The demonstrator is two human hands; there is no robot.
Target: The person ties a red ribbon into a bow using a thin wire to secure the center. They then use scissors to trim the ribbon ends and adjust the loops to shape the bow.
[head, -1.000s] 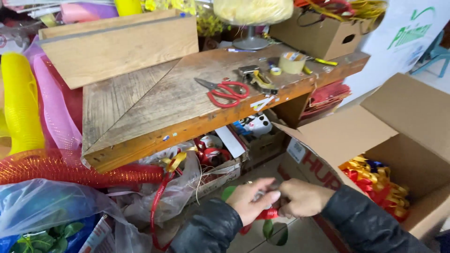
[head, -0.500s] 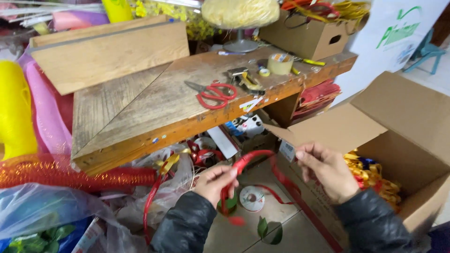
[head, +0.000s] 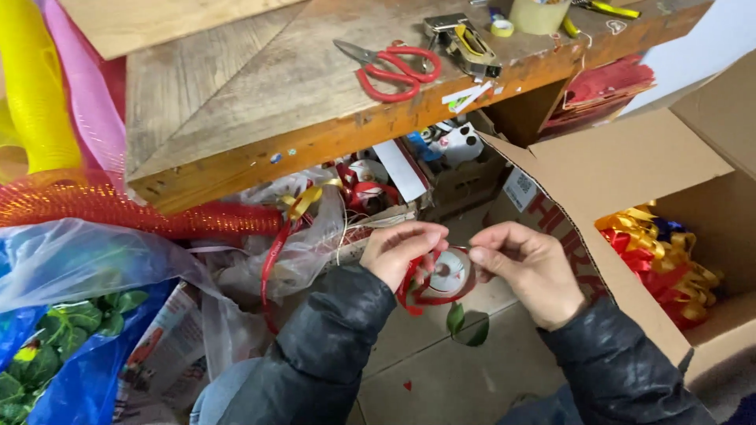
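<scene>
A: Closest to us, what do our hands have?

B: Our left hand (head: 405,252) and right hand (head: 529,271) meet low in the view, above the floor. Between them is a small round white disc (head: 449,271) with a loop of red ribbon (head: 421,291) running round its lower edge. Our left grip is curled shut on the ribbon at the disc's left side; our right grip pinches the disc's right edge with thumb and fingertips.

A: And under our hands?

B: Two green leaves (head: 466,324) lie on the floor just below the disc. To our left sits a clear plastic bag (head: 87,260) over green foliage, with blue plastic beside it.

A: To the right?

B: An open cardboard box (head: 630,169), its flap reaching towards our right hand. Inside lies a heap of curly ribbon bows (head: 661,256), red, gold and blue.

A: Farther back?

B: Under the bench (head: 260,94) we see a jumble of bags, more ribbon and small boxes. A roll of red mesh (head: 118,208) lies along the left, with yellow mesh (head: 35,86) upright behind it.

A: And on top?

B: Red-handled scissors (head: 390,67) lie on the wooden bench. Just right of them is a stapler (head: 461,43), and beyond that a roll of tape (head: 539,14) at the far edge.
</scene>
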